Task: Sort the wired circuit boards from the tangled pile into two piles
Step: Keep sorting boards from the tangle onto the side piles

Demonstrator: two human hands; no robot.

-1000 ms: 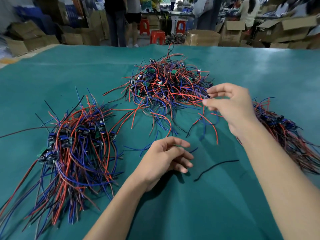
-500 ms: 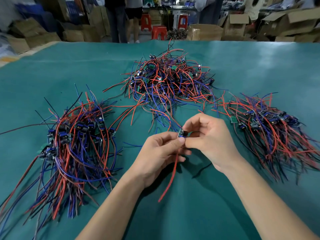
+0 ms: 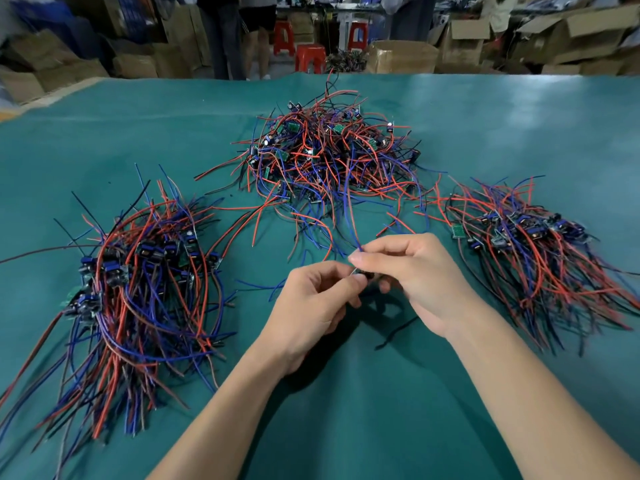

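Both hands meet over the near middle of the teal cloth-covered table (image 3: 502,109). Left hand (image 3: 311,299) and right hand (image 3: 419,275) each pinch the same small dark wired circuit board (image 3: 362,271) between thumb and fingertips; the board is mostly hidden by the fingers.

Change: a second ago the right hand was alone at the right edge of the tangled central pile of red, blue and black wired boards (image 3: 329,157), pinching a piece there, while the left lay loose on the cloth. Half a second ago the board had come to the near middle with a red lead hanging below. Now a blue wire (image 3: 349,209) runs up from the right fingertips toward the tangled pile; whether it is still caught there cannot be told.

Meaning: one board is out, or nearly out, of the tangle and is probably being checked or freed before placement.

Sorted left pile of boards with long trailing wires (image 3: 138,289) lies at left; sorted right pile of similar boards (image 3: 526,244) at right. Central pile is still large, so much sorting remains.

Loose black wire (image 3: 394,332) lies on the cloth just near of the hands.
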